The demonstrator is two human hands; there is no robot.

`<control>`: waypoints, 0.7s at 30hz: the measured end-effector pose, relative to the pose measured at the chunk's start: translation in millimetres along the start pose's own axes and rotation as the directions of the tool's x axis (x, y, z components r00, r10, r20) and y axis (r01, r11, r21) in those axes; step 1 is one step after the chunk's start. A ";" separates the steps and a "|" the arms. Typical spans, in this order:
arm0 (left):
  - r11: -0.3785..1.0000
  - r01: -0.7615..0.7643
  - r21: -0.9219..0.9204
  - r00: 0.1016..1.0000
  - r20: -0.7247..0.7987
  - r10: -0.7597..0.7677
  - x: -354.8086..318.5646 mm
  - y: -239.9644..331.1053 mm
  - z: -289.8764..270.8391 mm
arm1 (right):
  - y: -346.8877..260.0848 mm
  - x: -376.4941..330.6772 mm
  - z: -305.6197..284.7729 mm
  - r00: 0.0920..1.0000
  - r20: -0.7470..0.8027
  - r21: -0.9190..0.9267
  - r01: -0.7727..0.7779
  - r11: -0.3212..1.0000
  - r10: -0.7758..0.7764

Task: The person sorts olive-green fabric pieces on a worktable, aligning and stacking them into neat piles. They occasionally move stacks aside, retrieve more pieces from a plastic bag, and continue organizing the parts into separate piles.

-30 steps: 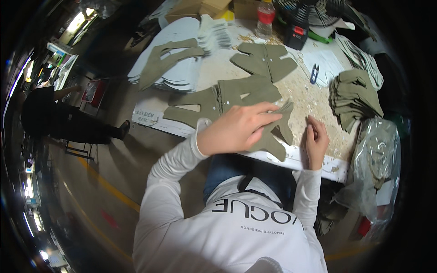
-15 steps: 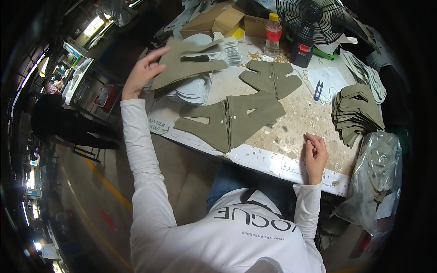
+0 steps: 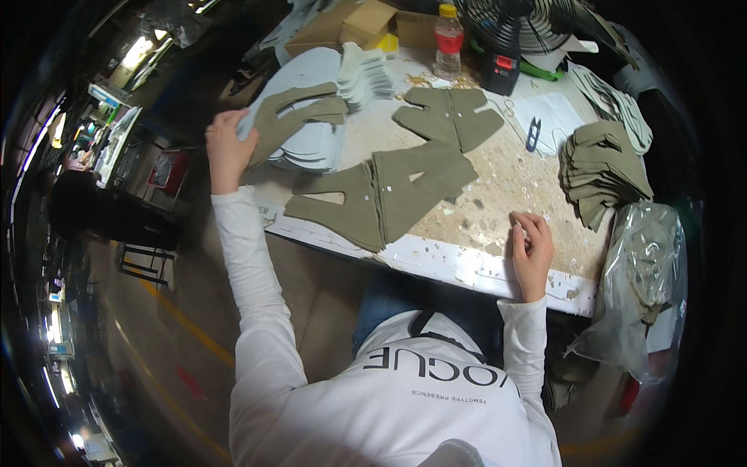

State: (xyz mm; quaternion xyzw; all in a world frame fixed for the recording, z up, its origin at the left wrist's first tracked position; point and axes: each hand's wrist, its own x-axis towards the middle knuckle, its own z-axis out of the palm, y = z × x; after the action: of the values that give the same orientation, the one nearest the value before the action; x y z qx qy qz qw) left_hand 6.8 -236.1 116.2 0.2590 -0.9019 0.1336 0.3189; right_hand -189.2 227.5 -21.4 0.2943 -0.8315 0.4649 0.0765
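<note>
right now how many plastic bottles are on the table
1. The bottle stands at the far edge, between the cardboard box and the fan. Others may be hidden behind the clutter there.

olive-green fabric pieces (image 3: 389, 194), pale grey cut stack (image 3: 311, 117), speckled cream table (image 3: 498, 179), white sleeves (image 3: 249, 265).
</note>
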 end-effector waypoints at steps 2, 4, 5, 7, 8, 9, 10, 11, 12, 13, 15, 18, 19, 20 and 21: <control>0.982 -0.015 -0.189 0.986 -0.165 -0.017 -15.0 46.9 -6.1 | -1.6 -0.2 -0.1 1.000 0.006 -0.003 0.002 1.000 -0.002; 0.841 0.098 -0.532 0.995 0.026 -0.099 -41.4 102.2 -6.2 | -2.9 -0.1 0.0 1.000 0.007 -0.046 0.026 0.999 -0.026; 0.735 0.115 -0.668 0.993 0.091 -0.073 -53.8 127.3 -4.8 | -3.5 0.0 0.1 1.000 0.012 -0.039 0.023 0.999 -0.022; 0.778 0.190 -0.598 0.957 0.289 -0.012 -70.2 166.7 3.9 | -4.2 0.8 -0.2 0.993 -0.001 -0.130 0.121 0.984 -0.122; 0.800 0.237 -0.552 0.933 0.357 -0.030 -75.5 178.8 9.1 | -4.8 0.4 -0.1 0.992 0.002 -0.134 0.123 0.983 -0.124; 0.818 0.269 -0.509 0.911 0.409 -0.045 -80.8 188.8 14.6 | -5.2 0.0 -0.4 0.993 0.002 -0.124 0.114 0.986 -0.115; 0.836 0.301 -0.458 0.883 0.465 -0.064 -85.0 195.1 19.8 | -5.7 -0.6 -0.1 0.997 0.016 -0.095 0.079 0.992 -0.078; 0.847 0.298 -0.440 0.892 0.445 -0.082 -87.0 198.5 25.2 | -6.2 -1.1 -0.2 0.996 0.012 -0.111 0.088 0.990 -0.087; 0.859 0.298 -0.416 0.896 0.432 -0.102 -88.6 201.2 30.2 | -6.6 -1.7 0.0 0.996 0.013 -0.120 0.092 0.989 -0.091; 0.871 0.324 -0.369 0.879 0.457 -0.133 -90.2 202.7 34.4 | -7.0 -2.0 0.1 0.995 0.015 -0.127 0.096 0.987 -0.095; 0.881 0.301 -0.365 0.907 0.396 -0.146 -94.5 205.0 39.2 | -7.6 -2.2 0.5 0.995 0.017 -0.133 0.101 0.986 -0.100; 0.894 0.313 -0.319 0.892 0.423 -0.162 -99.0 206.9 42.0 | -7.9 -1.8 0.9 0.994 0.016 -0.141 0.106 0.984 -0.105; 0.900 0.309 -0.308 0.892 0.422 -0.162 -99.6 208.1 42.6 | -7.9 -1.5 0.9 0.994 0.015 -0.144 0.113 0.983 -0.112; 0.906 0.298 -0.301 0.905 0.391 -0.168 -100.4 210.0 43.2 | -7.7 -1.6 0.8 0.993 0.013 -0.149 0.119 0.982 -0.118; 0.912 0.280 -0.298 0.925 0.339 -0.174 -100.8 212.1 44.0 | -7.6 -1.8 0.6 0.993 0.015 -0.151 0.117 0.982 -0.116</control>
State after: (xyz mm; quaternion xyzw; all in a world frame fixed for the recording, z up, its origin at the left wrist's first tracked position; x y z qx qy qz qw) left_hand -65.9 -39.4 1.7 0.3215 -0.9128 -0.1046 0.2293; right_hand -183.3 224.7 -16.9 0.3371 -0.8460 0.3942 0.1233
